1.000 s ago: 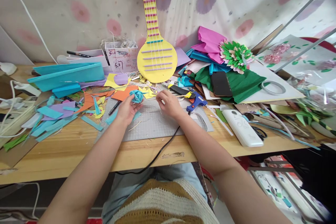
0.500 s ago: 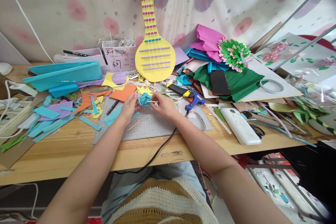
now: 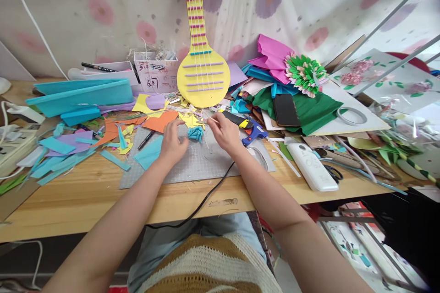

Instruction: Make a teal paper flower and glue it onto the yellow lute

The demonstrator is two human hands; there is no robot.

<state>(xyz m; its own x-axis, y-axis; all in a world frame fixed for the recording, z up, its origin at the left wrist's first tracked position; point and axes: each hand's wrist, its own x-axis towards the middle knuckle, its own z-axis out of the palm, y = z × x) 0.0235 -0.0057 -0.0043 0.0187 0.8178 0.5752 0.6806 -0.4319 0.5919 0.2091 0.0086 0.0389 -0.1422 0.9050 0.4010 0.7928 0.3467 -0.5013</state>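
A small blue rolled paper flower [image 3: 195, 132] lies on the grey cutting mat [image 3: 192, 165] between my hands. My left hand [image 3: 173, 142] rests palm down on the mat just left of the flower, fingers loosely apart and holding nothing. My right hand [image 3: 225, 132] is just right of the flower, thumb and forefinger pinched on a thin wooden stick [image 3: 208, 121] that points left above the flower.
A blue glue gun [image 3: 255, 133] with a black cable [image 3: 206, 197] lies right of my hand. A yellow paper guitar [image 3: 202, 75] leans on the wall. Around are teal foam sheets [image 3: 79, 94], paper scraps, a black phone [image 3: 284, 110], a white device [image 3: 311, 167].
My left hand has let go of the blue flower, which now lies on the mat further right. My right hand has moved right and up, still pinching the stick.
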